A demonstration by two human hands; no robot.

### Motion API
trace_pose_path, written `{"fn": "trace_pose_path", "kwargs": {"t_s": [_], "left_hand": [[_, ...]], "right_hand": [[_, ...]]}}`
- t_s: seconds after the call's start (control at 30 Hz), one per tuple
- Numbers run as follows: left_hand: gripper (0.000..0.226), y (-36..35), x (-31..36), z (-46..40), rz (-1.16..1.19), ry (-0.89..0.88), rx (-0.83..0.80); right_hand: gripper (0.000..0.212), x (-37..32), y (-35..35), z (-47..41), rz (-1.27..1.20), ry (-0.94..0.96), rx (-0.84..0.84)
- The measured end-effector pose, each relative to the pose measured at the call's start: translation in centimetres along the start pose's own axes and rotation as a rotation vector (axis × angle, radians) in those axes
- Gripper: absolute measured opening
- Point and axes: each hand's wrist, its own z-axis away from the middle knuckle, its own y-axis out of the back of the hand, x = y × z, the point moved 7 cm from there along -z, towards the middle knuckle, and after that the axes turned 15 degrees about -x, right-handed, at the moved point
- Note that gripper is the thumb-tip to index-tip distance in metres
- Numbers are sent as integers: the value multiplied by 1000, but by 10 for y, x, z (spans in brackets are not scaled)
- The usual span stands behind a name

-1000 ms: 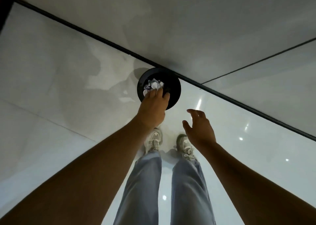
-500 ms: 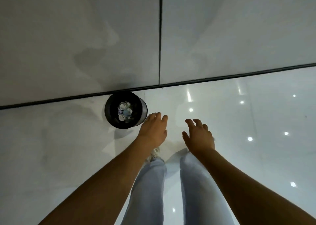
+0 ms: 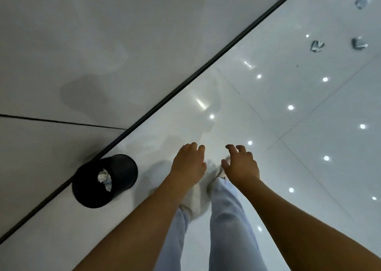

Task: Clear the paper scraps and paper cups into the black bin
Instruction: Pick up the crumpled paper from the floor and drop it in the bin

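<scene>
Indoor room: glossy tiled floor (image 3: pixel 288 97), pale wall (image 3: pixel 103 33).

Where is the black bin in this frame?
In the head view the black bin stands on the floor at lower left, against the dark strip at the wall's foot, left of the left hand, with crumpled paper inside.

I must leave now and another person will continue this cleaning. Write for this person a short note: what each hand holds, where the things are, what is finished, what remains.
Left hand: holds nothing, fingers relaxed, out in front over the floor.
Right hand: also holds nothing, fingers loosely spread.
Black bin: stands on the floor by the dark wall strip, to the left of the person; crumpled paper is already inside.
Left to do: three small pieces lie far ahead on the right of the floor, at and. They are too small to tell cups from scraps. Walk over, collect them and bring them to the bin.
</scene>
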Motion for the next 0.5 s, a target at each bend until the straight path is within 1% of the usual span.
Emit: {"fn": "trace_pose_path", "kwargs": {"t_s": [0.23, 0.37, 0.5], "left_hand": [[43, 39, 115, -70, -82, -61, -98], [44, 69, 168, -106, -139, -104, -113], [45, 100, 212, -141, -222, -147, -106]], "right_hand": [[50, 112, 64, -15, -176, -88, 21], [51, 166, 104, -23, -243, -137, 54], [51, 205, 142, -36, -325, -168, 82]]}}
